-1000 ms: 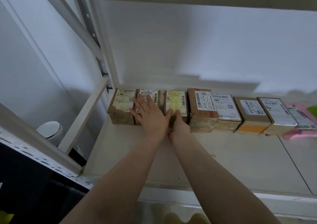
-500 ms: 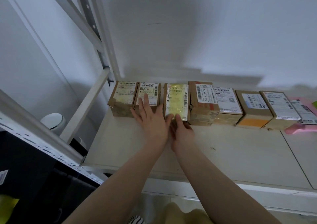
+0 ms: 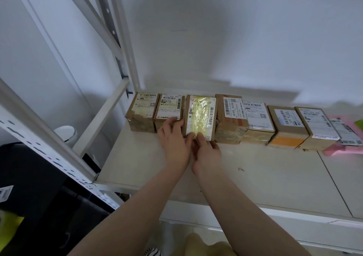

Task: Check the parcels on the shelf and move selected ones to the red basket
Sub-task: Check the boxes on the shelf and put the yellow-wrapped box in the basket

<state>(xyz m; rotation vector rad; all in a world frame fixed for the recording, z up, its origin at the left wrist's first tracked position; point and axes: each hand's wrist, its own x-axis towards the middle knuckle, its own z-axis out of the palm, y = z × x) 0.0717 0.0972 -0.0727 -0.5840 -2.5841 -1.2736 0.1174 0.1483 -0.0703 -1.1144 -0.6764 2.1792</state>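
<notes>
Both arms bare, no sleeves, no watch or rings showing on the left hand [image 3: 175, 141] or right hand [image 3: 206, 151].

Both bare forearms reach forward, left hand [image 3: 173, 138] and right hand [image 3: 206, 149] touching, fingers loosely curled.

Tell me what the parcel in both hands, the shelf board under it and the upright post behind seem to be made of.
The parcel: brown cardboard, it seems, its label under glossy yellowish tape or film that glares. Left hand and right hand touch its front.
Shelf board: smooth off-white panel, perhaps laminated board or painted metal; a seam shows.
Upright post: likely white-painted metal, given its punched holes.
</notes>
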